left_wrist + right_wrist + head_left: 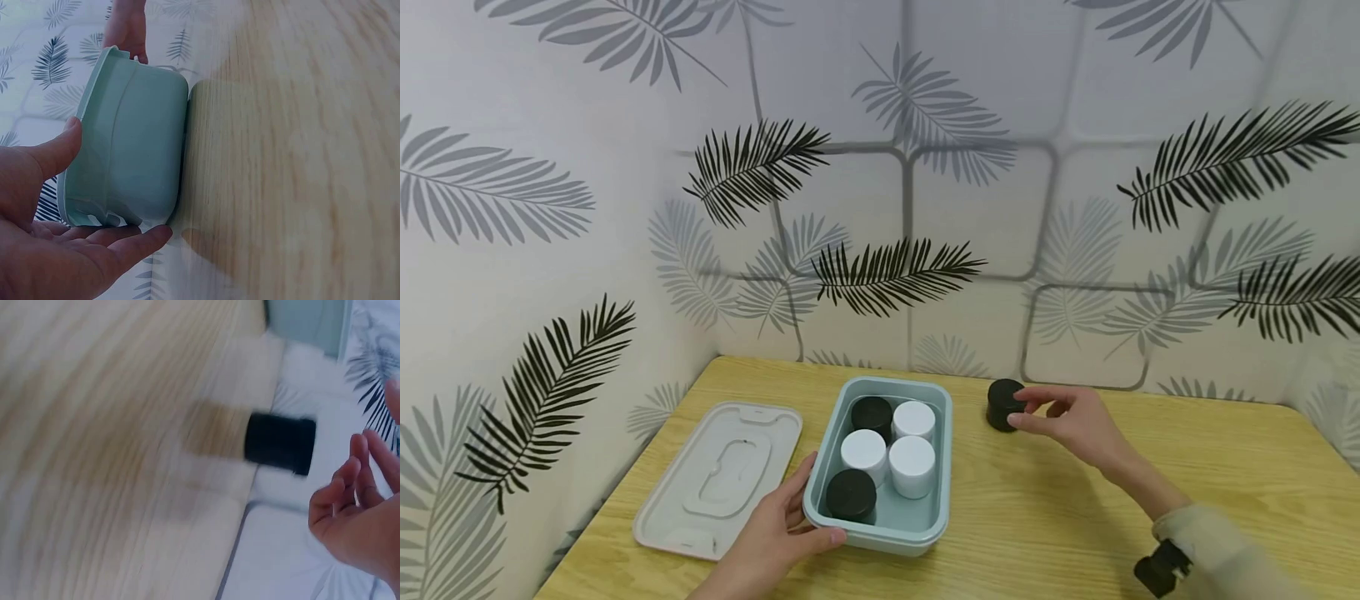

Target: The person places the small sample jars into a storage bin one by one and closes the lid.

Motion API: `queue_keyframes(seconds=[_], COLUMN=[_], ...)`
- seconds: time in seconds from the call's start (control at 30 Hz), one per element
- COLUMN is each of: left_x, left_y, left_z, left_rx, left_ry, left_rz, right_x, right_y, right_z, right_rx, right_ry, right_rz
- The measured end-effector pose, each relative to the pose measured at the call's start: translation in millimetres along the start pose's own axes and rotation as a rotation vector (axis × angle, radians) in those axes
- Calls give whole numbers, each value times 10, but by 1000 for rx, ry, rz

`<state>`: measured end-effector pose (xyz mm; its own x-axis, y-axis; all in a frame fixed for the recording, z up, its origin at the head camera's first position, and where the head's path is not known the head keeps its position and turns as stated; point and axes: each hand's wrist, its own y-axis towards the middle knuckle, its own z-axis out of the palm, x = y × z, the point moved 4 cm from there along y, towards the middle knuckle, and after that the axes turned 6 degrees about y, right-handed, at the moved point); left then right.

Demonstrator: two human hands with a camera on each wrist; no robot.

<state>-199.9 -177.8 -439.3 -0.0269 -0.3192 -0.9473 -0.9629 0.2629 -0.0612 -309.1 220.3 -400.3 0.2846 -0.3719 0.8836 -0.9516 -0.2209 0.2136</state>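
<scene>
A light blue-green plastic box [946, 467] stands on the wooden table, holding several black and white lidded jars, such as a white jar [912, 467] and a black jar [851, 495]. My left hand [778, 533] holds the near left corner of the box, thumb on its near end and fingers along its left side. To the right of the box another black jar [1000, 406] stands upright on the table. My right hand [1078, 421] is beside it, thumb and fingers spread toward its lid; the right wrist view shows a gap between the fingertips [357, 440] and this jar.
A pale lid [730, 479] lies flat on the table, left of the box. Behind the table [1045, 517] rises a wall [977, 225] with a leaf pattern, close to the lone black jar. The right forearm carries a dark wrist device [1161, 568].
</scene>
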Motion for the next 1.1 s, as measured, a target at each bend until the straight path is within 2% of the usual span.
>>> queue_keyframes(seconds=[0.13, 0.33, 0.63, 0.83, 1.1], left_x=[-18, -31, -42, -39, -50], left_y=[-9, -18, -20, -14, -12], left_z=[4, 3, 4, 2, 3], left_rx=[-4, 0, 3, 0, -1], left_ry=[-13, -24, -27, -20, -13], left_rz=[10, 18, 17, 15, 16], right_x=[-188, -350, -494, -588, -597], right_y=[81, 213, 370, 479, 527], right_z=[-184, -270, -251, -216, -135], right_rx=[25, 83, 181, 178, 186], right_ry=[-72, -109, -53, -37, -27], right_rz=[-12, 4, 54, 58, 71])
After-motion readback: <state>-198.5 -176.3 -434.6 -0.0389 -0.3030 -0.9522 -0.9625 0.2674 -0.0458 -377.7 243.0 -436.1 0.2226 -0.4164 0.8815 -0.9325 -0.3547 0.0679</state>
